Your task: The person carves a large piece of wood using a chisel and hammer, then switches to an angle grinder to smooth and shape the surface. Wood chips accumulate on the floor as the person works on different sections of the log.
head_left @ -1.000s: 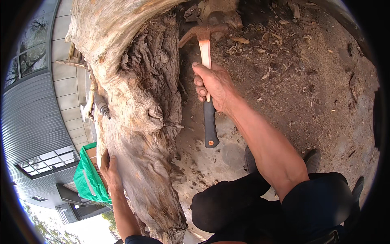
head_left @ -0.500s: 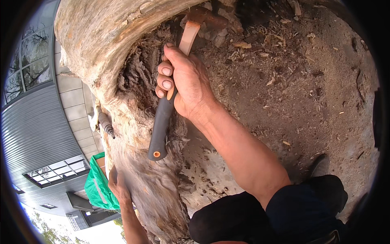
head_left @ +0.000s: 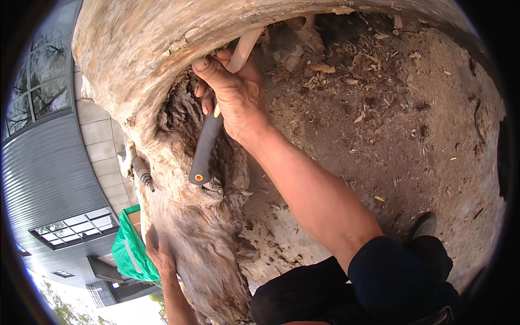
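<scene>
1. My right hand (head_left: 235, 95) is closed around a hammer (head_left: 208, 141), fingers wrapped over the shaft where the pale wooden part meets the dark rubber grip; the thumb points up against the log (head_left: 162, 59).
2. The hammer lies tight against the log, its dark grip slanting down along the rough, rotted hollow in the log's side, with the orange-ringed butt end lowest. The wooden shaft runs up past my knuckles toward the log's upper curve; I cannot make out the head clearly.
3. My left hand (head_left: 160, 254) rests flat and open on the log's lower flank, palm against the bark, holding nothing.
4. A metal bolt (head_left: 143, 173) sticks out of the log's left edge, between the hollow and my left hand.
5. A green bag (head_left: 130, 252) sits just left of the log, beside my left hand.
6. To the right of the log, the bare dirt ground (head_left: 390, 119) is strewn with wood chips (head_left: 322, 67).
7. My dark-trousered knee (head_left: 390, 281) is below the log's lower end.
</scene>
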### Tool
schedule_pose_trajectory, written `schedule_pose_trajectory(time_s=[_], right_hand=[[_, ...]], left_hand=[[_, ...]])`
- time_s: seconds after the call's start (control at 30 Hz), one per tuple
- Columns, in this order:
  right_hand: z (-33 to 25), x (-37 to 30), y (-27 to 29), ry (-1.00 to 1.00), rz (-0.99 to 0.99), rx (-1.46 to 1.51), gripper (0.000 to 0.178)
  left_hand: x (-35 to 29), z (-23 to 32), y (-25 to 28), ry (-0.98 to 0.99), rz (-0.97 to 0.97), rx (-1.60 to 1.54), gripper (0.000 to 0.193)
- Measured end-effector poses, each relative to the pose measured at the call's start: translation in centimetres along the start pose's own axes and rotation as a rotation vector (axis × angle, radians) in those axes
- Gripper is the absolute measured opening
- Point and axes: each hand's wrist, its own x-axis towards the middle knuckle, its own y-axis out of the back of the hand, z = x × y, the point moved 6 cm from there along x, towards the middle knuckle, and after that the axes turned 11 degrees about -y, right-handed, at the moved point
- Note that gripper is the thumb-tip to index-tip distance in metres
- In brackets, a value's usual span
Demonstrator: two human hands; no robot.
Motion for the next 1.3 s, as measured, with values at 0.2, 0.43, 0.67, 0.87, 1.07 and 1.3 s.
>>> schedule_pose_trajectory(time_s=[0.2, 0.43, 0.67, 0.87, 1.07, 1.3], right_hand=[[-1.4, -1.4, 2.0, -0.002, 0.116, -0.279, 0.066], [-4.6, -5.7, 9.5, 0.018, 0.216, -1.015, 0.038], [-7.9, -9.2, 10.6, 0.084, 0.077, -0.988, 0.032], [-11.2, -7.5, 6.7, 0.424, -0.141, -1.535, 0.027], [-9.3, -5.2, 4.0, 0.36, -0.164, -1.5, 0.031], [-7.8, -2.6, 5.8, 0.007, -0.061, -1.13, 0.035]], left_hand=[[-0.5, 2.5, 0.6, -0.357, 0.132, 0.286, 0.041], [0.9, 18.2, -12.0, -0.571, -0.269, -0.092, 0.035], [2.8, 31.6, -24.8, -0.57, -0.172, -0.564, 0.069], [2.2, 32.2, -26.5, -0.684, 0.403, -0.785, 0.043], [4.6, 30.8, -25.5, -0.802, 0.548, -0.674, 0.044], [7.3, 30.0, -25.7, -0.812, 0.571, -0.711, 0.04]])
